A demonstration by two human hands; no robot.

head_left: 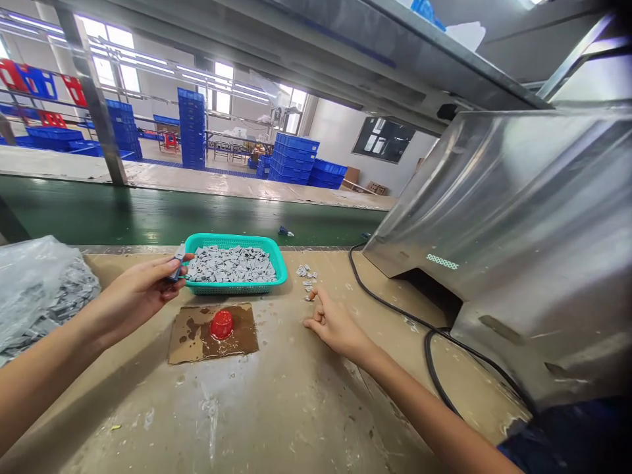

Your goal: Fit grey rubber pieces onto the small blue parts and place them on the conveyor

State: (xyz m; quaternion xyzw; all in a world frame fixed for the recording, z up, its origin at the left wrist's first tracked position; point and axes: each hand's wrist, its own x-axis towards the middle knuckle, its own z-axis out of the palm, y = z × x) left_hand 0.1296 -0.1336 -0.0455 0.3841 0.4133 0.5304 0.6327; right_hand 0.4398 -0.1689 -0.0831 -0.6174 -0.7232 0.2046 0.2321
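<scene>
My left hand (157,280) is closed around a small grey plastic part (178,255) with a darker blue-grey lower section. It is held at the left end of a teal plastic basket (282,270) filled with small light-grey plastic pieces (232,264). My right hand (336,322) is low over the table, index finger and thumb apart, other fingers curled. Its index fingertip is at the near end of a few loose grey pieces (307,271); whether it touches one I cannot tell. Between the hands, a small red cup-shaped object (222,324) stands on a wet cardboard sheet (185,352).
A clear plastic bag (37,276) of grey parts lies at the left. A black cable (390,304) loops beside a metal machine housing (498,217) on the right. Behind the basket runs a green conveyor belt (207,210), with a metal shelf (316,52) overhead.
</scene>
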